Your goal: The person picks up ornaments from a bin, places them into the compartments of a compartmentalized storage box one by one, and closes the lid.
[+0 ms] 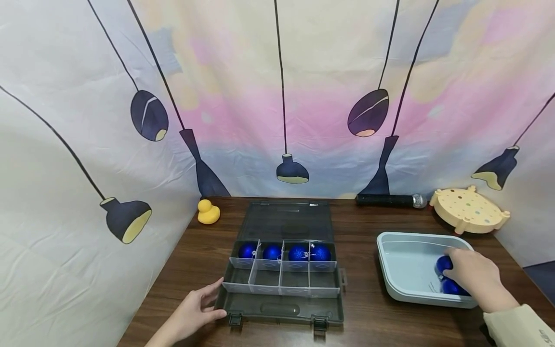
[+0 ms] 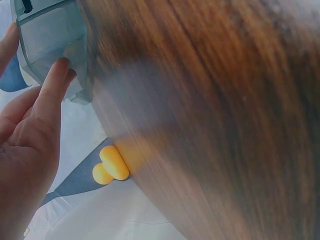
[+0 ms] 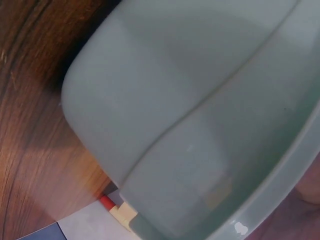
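Observation:
A dark translucent compartment box (image 1: 277, 308) lies with its lid (image 1: 286, 221) folded back. Blue ball ornaments (image 1: 271, 252) fill the back row, one per compartment; the row in front holds none. My left hand (image 1: 195, 308) rests against the box's left side, fingers fairly straight, as the left wrist view of this hand (image 2: 37, 120) also shows. Inside the pale blue tub (image 1: 390, 284), my right hand (image 1: 472, 272) reaches to the right end and pinches a blue ball ornament (image 1: 443, 264) between thumb and fingers. Another blue ornament (image 1: 451, 286) lies just below it, partly hidden by the hand.
A yellow rubber duck (image 1: 208, 212) stands at the back left of the wooden table (image 1: 360, 270). At the back right lie a black microphone (image 1: 386, 201) and a cream spotted round toy (image 1: 468, 209). A patterned cloth (image 1: 243, 120) hangs behind.

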The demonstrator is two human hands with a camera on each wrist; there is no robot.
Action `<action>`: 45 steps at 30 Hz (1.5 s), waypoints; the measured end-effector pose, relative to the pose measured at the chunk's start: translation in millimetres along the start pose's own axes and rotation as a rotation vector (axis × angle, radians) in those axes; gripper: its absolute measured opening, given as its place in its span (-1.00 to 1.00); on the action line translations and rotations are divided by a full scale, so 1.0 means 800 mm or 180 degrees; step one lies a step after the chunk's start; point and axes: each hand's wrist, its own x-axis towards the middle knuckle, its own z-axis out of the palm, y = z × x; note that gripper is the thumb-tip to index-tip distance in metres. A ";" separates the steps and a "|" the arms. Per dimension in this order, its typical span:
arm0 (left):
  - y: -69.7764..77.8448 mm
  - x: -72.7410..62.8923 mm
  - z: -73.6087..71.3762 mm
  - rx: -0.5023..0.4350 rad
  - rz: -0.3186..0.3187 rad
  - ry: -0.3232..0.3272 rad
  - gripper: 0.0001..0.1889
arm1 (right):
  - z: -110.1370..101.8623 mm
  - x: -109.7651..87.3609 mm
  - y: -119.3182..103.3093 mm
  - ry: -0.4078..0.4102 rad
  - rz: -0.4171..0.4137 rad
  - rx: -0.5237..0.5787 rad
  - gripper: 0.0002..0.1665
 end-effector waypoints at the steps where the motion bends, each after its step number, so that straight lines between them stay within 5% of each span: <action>1: 0.000 0.000 0.000 0.0003 0.0000 0.0000 -0.16 | 0.000 0.000 0.000 -0.0018 -0.0006 0.0009 -0.35; 26: 0.001 0.003 0.001 -0.0013 0.0064 0.0019 -0.17 | -0.047 -0.019 -0.051 0.0769 -0.0240 0.0534 -0.28; 37: 0.000 0.003 0.001 -0.0038 0.0035 0.0007 -0.16 | -0.048 -0.016 -0.100 0.1451 -0.0592 0.0796 -0.33; 45: -0.002 0.001 0.001 -0.0068 0.0071 -0.0008 -0.17 | -0.033 -0.009 -0.146 0.1443 -0.0856 0.0896 -0.30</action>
